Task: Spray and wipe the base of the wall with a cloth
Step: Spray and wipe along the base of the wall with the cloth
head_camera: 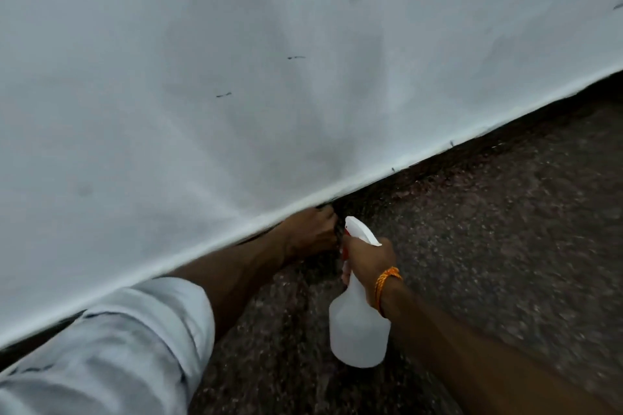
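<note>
The white wall [269, 77] meets the dark speckled floor along a slanted base line [371, 184]. My left hand [312, 232] is pressed against that base with its fingers curled round a dark cloth [338, 233], which is mostly hidden by the hand and hard to tell from the floor. My right hand [369, 261] grips the neck of a translucent white spray bottle [357, 330]. Its white nozzle [357, 229] points toward the wall base, just right of my left hand. An orange thread band circles my right wrist.
The wall carries a few small dark scuff marks [223, 94] and grey smudges. Dark speckled stone floor [505, 229] spreads to the right and toward me. My rolled white sleeve [135, 347] fills the lower left.
</note>
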Demonstrator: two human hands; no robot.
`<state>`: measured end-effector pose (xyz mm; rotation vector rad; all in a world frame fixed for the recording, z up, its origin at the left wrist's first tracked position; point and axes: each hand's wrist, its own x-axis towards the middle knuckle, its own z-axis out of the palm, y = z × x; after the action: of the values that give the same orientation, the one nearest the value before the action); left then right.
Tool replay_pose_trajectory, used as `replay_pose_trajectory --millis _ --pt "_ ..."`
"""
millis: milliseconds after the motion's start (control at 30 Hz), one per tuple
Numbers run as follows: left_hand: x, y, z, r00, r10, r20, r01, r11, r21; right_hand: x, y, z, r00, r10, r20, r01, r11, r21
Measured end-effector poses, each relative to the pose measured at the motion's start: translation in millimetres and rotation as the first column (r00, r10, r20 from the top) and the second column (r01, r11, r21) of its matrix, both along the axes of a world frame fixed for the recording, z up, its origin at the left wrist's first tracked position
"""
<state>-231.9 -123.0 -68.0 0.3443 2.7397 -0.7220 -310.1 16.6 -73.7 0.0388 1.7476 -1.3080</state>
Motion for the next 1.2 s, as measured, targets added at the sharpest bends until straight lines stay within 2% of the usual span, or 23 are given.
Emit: replay_pose_trajectory --millis 100,200,333,500,600,700,767,834,900,967,1067,1200 --pt "-2 -8 9 0.993 -0.028 -0.111 0.034 0.998 0.050 -5 -4 6 0.999 -0.042 0.003 0.042 0.999 -0.001" --pt "37 -19 4 0.984 -0.021 -0.175 0.020 1.000 -0.009 -12 -10 9 0.998 -0.061 -0.004 0.061 0.998 -0.001" --pt "92 -29 0 0.989 0.050 -0.141 -0.054 0.998 -0.025 -14 -15 9 1.000 -0.016 -0.013 0.016 0.999 0.034" --pt "86 -20 20 0.992 0.098 -0.081 -0.105 0.991 -0.083 2 -19 5 1.000 0.014 0.008 -0.015 1.000 0.022" --pt "82 -12 22 0.962 0.227 -0.155 -0.230 0.973 -0.008 13 -16 10 0.999 -0.035 0.016 0.035 0.999 -0.005" --pt "83 -3 29 0.870 0.415 -0.266 -0.387 0.909 0.153 27 -9 15 0.989 -0.148 -0.029 0.149 0.989 0.022" --pt "90 5 39 0.809 0.518 -0.279 -0.483 0.855 0.188 35 -4 22 0.983 -0.171 -0.072 0.175 0.983 0.050" --pt "101 16 53 0.772 0.586 -0.246 -0.534 0.808 0.247 51 6 31 0.982 -0.163 -0.101 0.172 0.981 0.092" --pt "118 25 66 0.795 0.585 -0.162 -0.531 0.800 0.279 64 19 30 0.981 -0.148 -0.129 0.168 0.973 0.159" --pt "135 23 79 0.829 0.548 -0.112 -0.518 0.827 0.216 75 22 33 0.977 -0.148 -0.156 0.171 0.974 0.146" --pt "157 6 99 0.857 0.513 -0.054 -0.501 0.853 0.146 86 20 51 0.993 -0.111 -0.026 0.114 0.985 0.130" --pt "176 -15 123 0.845 0.534 -0.039 -0.531 0.845 0.059 102 14 51 1.000 -0.018 0.011 0.017 0.997 0.080"
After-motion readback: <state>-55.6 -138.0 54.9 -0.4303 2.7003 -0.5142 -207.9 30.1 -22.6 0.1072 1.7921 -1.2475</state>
